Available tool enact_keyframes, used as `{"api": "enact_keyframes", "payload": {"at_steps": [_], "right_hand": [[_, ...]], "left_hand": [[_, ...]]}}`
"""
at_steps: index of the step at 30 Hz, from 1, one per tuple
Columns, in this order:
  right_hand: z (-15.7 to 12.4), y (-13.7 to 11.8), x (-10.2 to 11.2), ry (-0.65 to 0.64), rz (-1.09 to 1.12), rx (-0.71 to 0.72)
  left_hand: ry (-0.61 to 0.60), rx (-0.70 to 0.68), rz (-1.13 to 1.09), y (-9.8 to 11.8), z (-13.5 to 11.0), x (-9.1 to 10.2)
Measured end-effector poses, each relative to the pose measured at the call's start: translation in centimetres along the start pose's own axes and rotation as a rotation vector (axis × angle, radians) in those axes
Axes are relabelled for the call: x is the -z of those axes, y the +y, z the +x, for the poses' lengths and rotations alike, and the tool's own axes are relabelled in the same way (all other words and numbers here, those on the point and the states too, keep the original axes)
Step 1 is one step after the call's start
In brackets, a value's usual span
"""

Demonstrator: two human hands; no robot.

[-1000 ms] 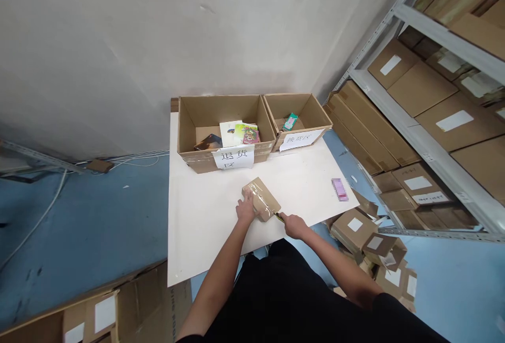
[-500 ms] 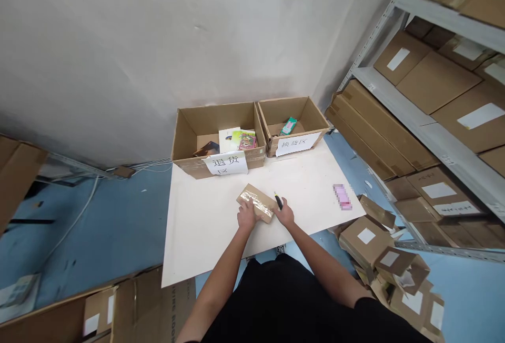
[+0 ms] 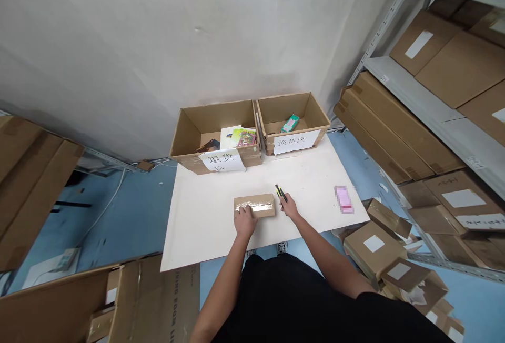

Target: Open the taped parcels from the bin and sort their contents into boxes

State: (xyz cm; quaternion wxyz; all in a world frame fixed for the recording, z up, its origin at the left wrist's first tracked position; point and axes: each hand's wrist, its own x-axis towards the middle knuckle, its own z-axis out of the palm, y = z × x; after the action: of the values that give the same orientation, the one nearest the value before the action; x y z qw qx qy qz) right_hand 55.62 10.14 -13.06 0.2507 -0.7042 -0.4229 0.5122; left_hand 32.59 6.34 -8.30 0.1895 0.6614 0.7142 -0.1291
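Observation:
A small taped cardboard parcel [image 3: 254,205] lies flat on the white tabletop [image 3: 205,227]. My left hand [image 3: 244,222] rests on its near left corner, fingers curled over the edge. My right hand [image 3: 290,206] is just right of the parcel, closed round a black and yellow utility knife [image 3: 280,192] whose tip points away from me.
Two open labelled cartons stand at the table's far edge: a larger one [image 3: 185,138] with booklets, a smaller one [image 3: 321,117] with a green packet. A pink item [image 3: 343,199] lies right. Metal shelving [image 3: 426,106] with boxes is right; loose parcels [image 3: 374,243] lie below.
The parcel has turned from slanted to square with the table edge. My right hand with the knife moved from the parcel's near end to its right side.

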Motion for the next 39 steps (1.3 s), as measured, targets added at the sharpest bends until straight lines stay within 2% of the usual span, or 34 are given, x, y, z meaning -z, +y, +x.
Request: {"api": "enact_keyframes", "payload": {"at_steps": [4, 7, 16, 28, 39], "right_hand": [[-1.5, 1.9, 1.7, -0.149, 0.055, -0.048], [-2.0, 1.9, 1.7, -0.227, 0.025, -0.064], [-2.5, 1.3, 0.1, -0.126, -0.003, -0.096], [-3.1, 1.0, 0.6, -0.205, 0.076, -0.117], [-5.1, 3.9, 0.6, -0.236, 0.062, -0.093]], "left_hand": [[-0.023, -0.195, 0.050, 1.4, 1.5, -0.8], [-0.035, -0.208, 0.076, 1.8, 1.9, -1.9], [-0.028, -0.212, 0.136, 1.3, 1.9, -2.1], [-0.012, -0.222, 0.119, 1.5, 1.8, -2.1], [0.028, -0.231, 0.117, 1.5, 1.5, -2.4]]}}
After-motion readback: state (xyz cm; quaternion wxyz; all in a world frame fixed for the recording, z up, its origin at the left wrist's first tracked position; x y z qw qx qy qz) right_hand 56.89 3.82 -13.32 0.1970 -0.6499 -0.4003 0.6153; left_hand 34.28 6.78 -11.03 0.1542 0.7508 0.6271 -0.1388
